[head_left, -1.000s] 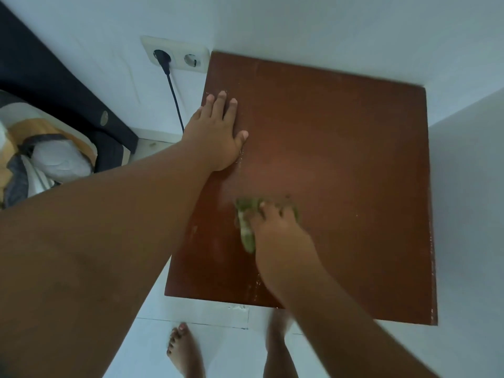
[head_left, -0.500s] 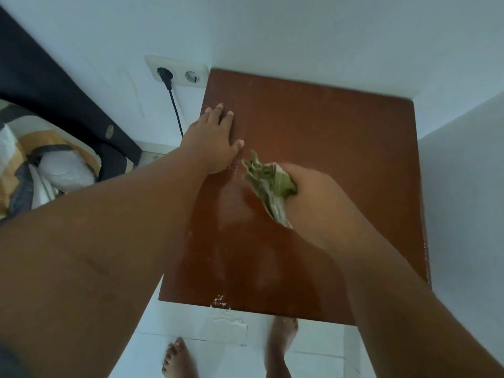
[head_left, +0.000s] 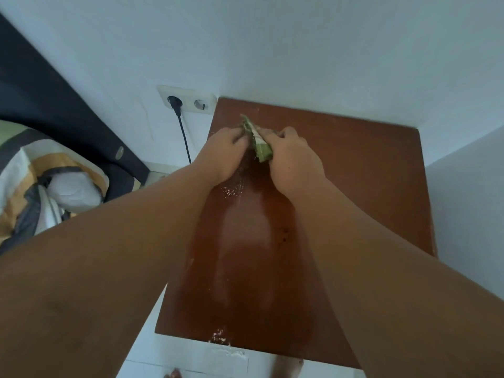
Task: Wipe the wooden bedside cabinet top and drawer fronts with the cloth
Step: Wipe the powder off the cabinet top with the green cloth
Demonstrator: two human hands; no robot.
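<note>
At the far left lies striped bedding in white, ochre and grey, under a dark panel that slants across the corner. Next comes a white double socket plate on the wall, with a black plug in its left outlet and the cable hanging down.

The left forearm reaches forward from the lower left. The left hand is seen from the back, knuckles up, its fingers curled in and pinching the far end of the cloth. The cloth is green with a white band, bunched into a narrow strip that slants between the two hands. It sits over the far left part of the cabinet top; whether it touches the wood I cannot tell. The right hand, also back up, closes its fingers round the near end of the cloth, the forearm running in from the lower right.

The cabinet top is reddish-brown wood with pale streaky smears down the middle, white specks below the left wrist and chipped flecks at the front edge. It stands in the wall corner. Toes show on the floor below.
</note>
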